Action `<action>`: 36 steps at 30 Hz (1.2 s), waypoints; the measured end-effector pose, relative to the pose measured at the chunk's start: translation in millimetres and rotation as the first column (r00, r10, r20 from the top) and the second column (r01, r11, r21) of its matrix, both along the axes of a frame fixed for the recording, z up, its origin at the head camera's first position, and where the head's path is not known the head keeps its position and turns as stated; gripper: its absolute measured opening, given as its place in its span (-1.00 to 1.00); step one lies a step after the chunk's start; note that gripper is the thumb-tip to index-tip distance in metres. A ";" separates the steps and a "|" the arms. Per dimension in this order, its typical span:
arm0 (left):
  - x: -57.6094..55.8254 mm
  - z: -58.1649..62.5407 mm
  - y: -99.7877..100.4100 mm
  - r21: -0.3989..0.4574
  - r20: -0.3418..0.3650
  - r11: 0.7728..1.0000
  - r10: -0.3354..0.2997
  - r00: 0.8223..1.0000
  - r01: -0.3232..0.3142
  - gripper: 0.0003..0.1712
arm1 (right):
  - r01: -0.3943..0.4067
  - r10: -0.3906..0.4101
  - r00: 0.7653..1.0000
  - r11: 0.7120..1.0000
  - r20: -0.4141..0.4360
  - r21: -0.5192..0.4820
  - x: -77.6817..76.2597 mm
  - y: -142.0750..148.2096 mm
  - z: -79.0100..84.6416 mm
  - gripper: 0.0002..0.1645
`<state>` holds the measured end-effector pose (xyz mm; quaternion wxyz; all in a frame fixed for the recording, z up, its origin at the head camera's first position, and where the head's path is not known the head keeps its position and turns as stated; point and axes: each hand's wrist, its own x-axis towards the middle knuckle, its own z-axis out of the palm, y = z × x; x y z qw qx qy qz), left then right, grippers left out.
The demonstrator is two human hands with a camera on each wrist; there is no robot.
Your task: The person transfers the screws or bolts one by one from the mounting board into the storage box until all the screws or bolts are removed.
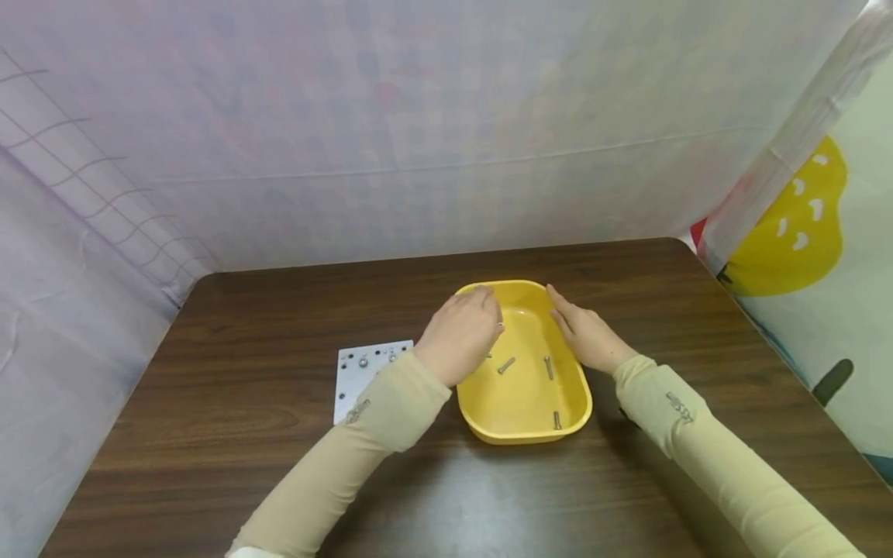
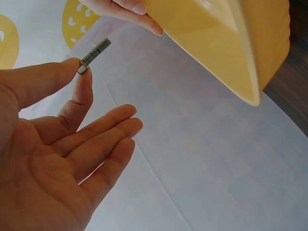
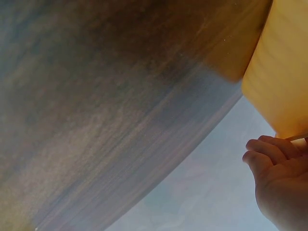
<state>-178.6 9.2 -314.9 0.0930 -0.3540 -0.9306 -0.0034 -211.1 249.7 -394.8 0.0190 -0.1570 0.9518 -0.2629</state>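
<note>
Between thumb and index finger my left hand (image 1: 460, 335) pinches a metal screw (image 2: 95, 54), its threaded shank pointing away from the fingertips in the left wrist view. The other left fingers extend loosely. That hand is over the left side of a yellow plastic tub (image 1: 516, 399). My right hand (image 1: 591, 338) holds the tub's right rim, thumb over the inner side and fingers against the outer wall. Inside the tub lie several loose screws (image 1: 549, 368). Left of it, partly covered by the left sleeve, lies a white plate (image 1: 353, 384) with holes and some metal fasteners.
The dark wooden table (image 1: 230, 387) carries the tub and plate. Pale fabric (image 1: 418, 155) hangs behind the table and along its left side. At the right is cloth with a yellow printed shape (image 1: 795, 232).
</note>
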 end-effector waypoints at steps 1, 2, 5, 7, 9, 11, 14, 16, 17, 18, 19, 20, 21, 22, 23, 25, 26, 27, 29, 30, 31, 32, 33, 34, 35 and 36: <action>-0.4 -0.3 2.4 -0.003 0.003 1.000 0.001 1.000 -0.001 -0.59 | 0.003 -0.003 1.000 1.000 -0.001 0.002 -0.1 0.1 0.0 -0.36; -0.8 -0.5 4.7 -0.007 0.004 1.000 0.001 1.000 -0.001 -0.58 | 0.006 -0.006 1.000 1.000 -0.003 0.005 -0.2 0.3 -0.2 -0.36; -1.3 -1.9 11.6 -0.024 -0.009 1.000 -0.006 1.000 0.005 -0.56 | 0.014 -0.014 1.000 1.000 -0.007 0.008 -0.6 0.5 -0.5 -0.36; -1.3 -4.1 16.0 -0.042 -0.021 0.999 -0.020 1.000 0.019 -0.58 | 0.014 -0.014 1.000 1.000 -0.007 0.006 -0.8 0.4 -0.7 -0.37; -1.4 -6.6 19.6 -0.056 -0.026 0.998 -0.034 0.999 0.032 -0.58 | 0.013 -0.013 1.000 1.000 -0.005 0.003 -1.1 0.2 -1.0 -0.37; -1.7 -9.3 22.8 -0.057 -0.027 0.997 -0.045 0.999 0.043 -0.59 | 0.012 -0.012 1.000 1.000 -0.004 0.001 -1.2 0.0 -1.3 -0.37; -2.5 -12.3 26.1 -0.048 -0.029 0.998 -0.049 0.998 0.048 -0.60 | 0.012 -0.012 1.000 1.000 -0.003 -0.001 -1.2 -0.2 -1.3 -0.37; -3.1 -13.6 27.6 -0.048 -0.035 0.998 -0.051 0.998 0.049 -0.60 | 0.012 -0.012 1.000 1.000 -0.005 -0.001 -1.2 -0.2 -1.1 -0.37; -3.3 -14.1 28.0 -0.048 -0.034 0.998 -0.051 0.998 0.049 -0.60 | 0.012 -0.012 1.000 1.000 -0.006 -0.001 -1.2 -0.3 -1.0 -0.37; -3.6 -14.8 28.5 -0.047 -0.030 0.998 -0.050 0.998 0.049 -0.61 | 0.011 -0.011 1.000 1.000 -0.007 0.000 -1.3 -0.3 -0.9 -0.37; -3.7 -15.3 28.7 -0.046 -0.027 0.998 -0.050 0.998 0.049 -0.61 | 0.010 -0.010 1.000 1.000 -0.008 0.000 -1.3 -0.3 -0.9 -0.37; -3.8 -16.0 28.9 -0.044 -0.020 0.998 -0.048 0.999 0.047 -0.61 | 0.009 -0.009 1.000 1.000 -0.009 0.001 -1.4 -0.3 -0.8 -0.37; -3.8 -16.8 29.0 -0.041 -0.013 0.998 -0.045 0.999 0.045 -0.62 | 0.008 -0.008 1.000 1.000 -0.009 0.002 -1.5 -0.3 -0.7 -0.37; -3.7 -17.4 29.0 -0.038 -0.003 0.998 -0.042 0.999 0.042 -0.62 | 0.007 -0.006 1.000 1.000 -0.008 0.002 -1.6 -0.4 -0.8 -0.37; -3.7 -18.2 29.1 -0.037 0.003 0.998 -0.040 0.999 0.040 -0.63 | 0.005 -0.005 1.000 1.000 -0.007 0.003 -1.7 -0.4 -0.8 -0.37; -3.2 -19.3 29.0 -0.036 0.013 0.999 -0.039 0.999 0.040 -0.63 | 0.002 -0.002 1.000 1.000 -0.009 0.004 -1.8 -0.4 -0.7 -0.37; -3.1 -19.8 28.9 -0.038 0.014 0.998 -0.040 0.999 0.040 -0.63 | 0.001 -0.001 1.000 1.000 -0.010 0.005 -1.8 -0.5 -0.8 -0.37; -3.0 -20.3 28.5 -0.039 0.015 0.998 -0.040 0.999 0.041 -0.63 | 0.000 0.000 1.000 1.000 -0.013 0.006 -1.9 -0.6 -0.9 -0.37; -3.0 -21.0 27.8 -0.039 0.027 0.999 -0.037 0.999 0.038 -0.61 | 0.000 0.000 1.000 1.000 -0.017 0.009 -1.9 -0.4 -1.0 -0.37; -2.9 -21.4 27.3 -0.038 0.037 0.999 -0.033 0.999 0.034 -0.60 | 0.001 0.000 1.000 1.000 -0.017 0.010 -1.9 -0.3 -1.0 -0.37; -2.9 -21.9 26.7 -0.038 0.043 0.999 -0.028 0.999 0.030 -0.59 | 0.002 -0.001 1.000 1.000 -0.017 0.010 -1.9 -0.3 -1.0 -0.37; -2.9 -22.1 25.9 -0.036 0.055 0.999 -0.022 0.998 0.024 -0.58 | 0.002 -0.002 1.000 1.000 -0.014 0.009 -1.7 -0.2 -1.1 -0.37; -2.8 -22.5 25.1 -0.031 0.066 0.999 -0.017 0.998 0.019 -0.58 | 0.004 -0.004 1.000 1.000 -0.009 0.007 -1.6 -0.1 -1.0 -0.37; -2.8 -22.9 24.2 -0.030 0.075 0.999 -0.013 0.997 0.016 -0.56 | 0.007 -0.007 1.000 1.000 -0.005 0.006 -1.5 0.0 -1.1 -0.36; -2.6 -23.3 23.0 -0.029 0.080 1.000 -0.009 0.997 0.011 -0.56 | 0.008 -0.008 1.000 1.000 -0.003 0.004 -1.5 0.0 -1.4 -0.36; -2.4 -24.0 21.5 -0.026 0.080 1.000 -0.007 0.997 0.009 -0.56 | 0.009 -0.009 1.000 1.000 0.003 0.002 -1.4 -0.2 -1.8 -0.36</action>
